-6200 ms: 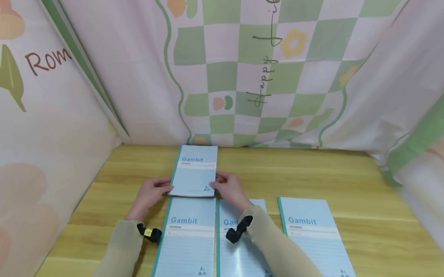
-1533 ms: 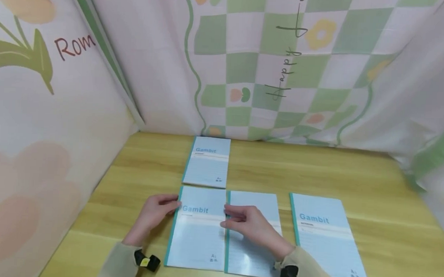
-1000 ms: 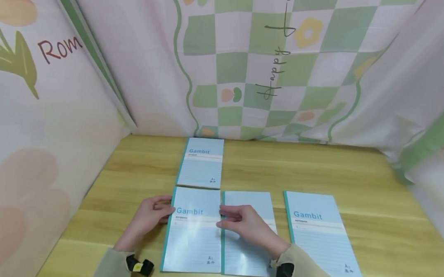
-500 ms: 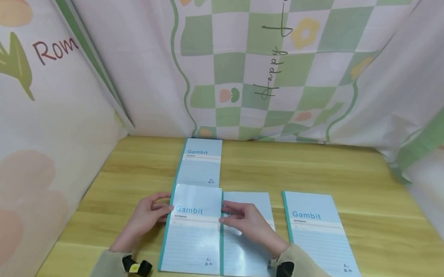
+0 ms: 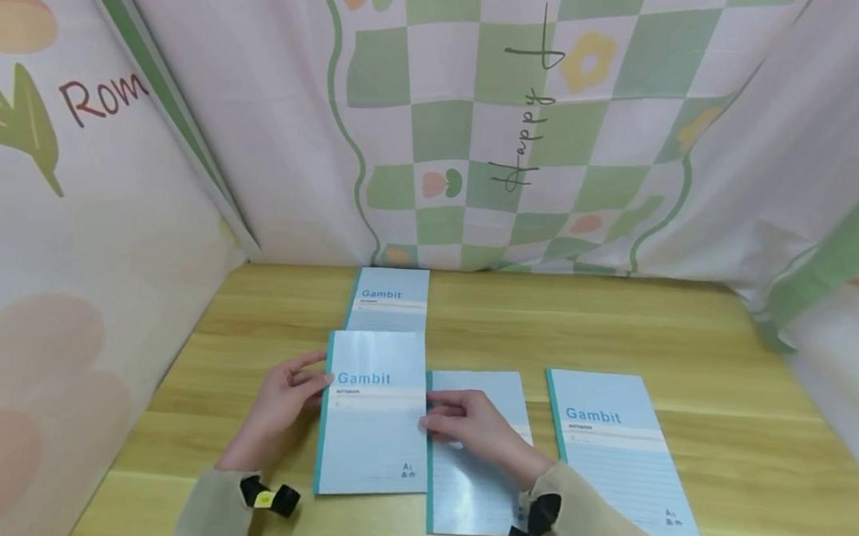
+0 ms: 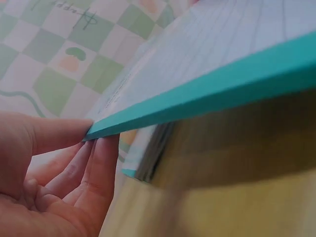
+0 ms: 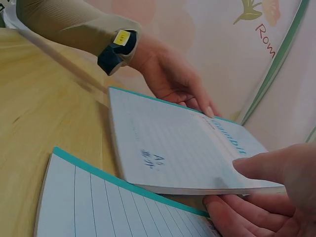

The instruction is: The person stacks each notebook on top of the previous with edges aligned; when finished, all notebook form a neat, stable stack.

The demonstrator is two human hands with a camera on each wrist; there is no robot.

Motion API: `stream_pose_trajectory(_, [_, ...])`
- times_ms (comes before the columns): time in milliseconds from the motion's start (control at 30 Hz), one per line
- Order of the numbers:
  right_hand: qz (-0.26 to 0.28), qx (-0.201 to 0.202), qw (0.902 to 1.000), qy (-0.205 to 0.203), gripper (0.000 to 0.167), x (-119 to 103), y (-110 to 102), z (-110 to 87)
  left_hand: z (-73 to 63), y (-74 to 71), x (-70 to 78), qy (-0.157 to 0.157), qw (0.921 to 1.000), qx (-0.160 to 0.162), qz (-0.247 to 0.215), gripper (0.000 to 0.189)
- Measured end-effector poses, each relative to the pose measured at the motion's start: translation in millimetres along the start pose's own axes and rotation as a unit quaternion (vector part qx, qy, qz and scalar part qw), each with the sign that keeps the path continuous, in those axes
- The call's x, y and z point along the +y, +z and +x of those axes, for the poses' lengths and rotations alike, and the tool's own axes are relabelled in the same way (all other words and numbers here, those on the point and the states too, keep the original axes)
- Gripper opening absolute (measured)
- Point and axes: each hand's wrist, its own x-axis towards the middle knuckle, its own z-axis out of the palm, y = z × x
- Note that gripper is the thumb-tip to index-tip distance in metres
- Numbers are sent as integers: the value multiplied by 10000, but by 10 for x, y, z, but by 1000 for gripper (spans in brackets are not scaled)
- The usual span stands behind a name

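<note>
So the light-blue rectangular paper notebook with the teal spine [image 5: 371,441] is up off the yellowish wood-grain surface [image 5: 714,352], left of centre, its far end covering part of a matching far notebook [image 5: 388,306] as seen from the head view. Left grip [image 5: 278,396] pinches the spine edge; right grip [image 5: 482,425] has the opposite edge, thumb on top, fingers underneath. A matching middle notebook [image 5: 473,494] lies just right, another matching right notebook [image 5: 619,456] well apart. Looks like the carrying step to me; next move probably calls for keeping both sides level.
</note>
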Motion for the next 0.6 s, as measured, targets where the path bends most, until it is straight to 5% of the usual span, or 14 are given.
stream_pose_trajectory(433, [85,802,9959,-404,44,-159,10,171,276,-24,261,195,9997,109,-43,48])
stream_pose_trajectory(600, [345,1081,9934,-165,43,-256,-58,311,378,-4,261,182,9997,103,-89,48])
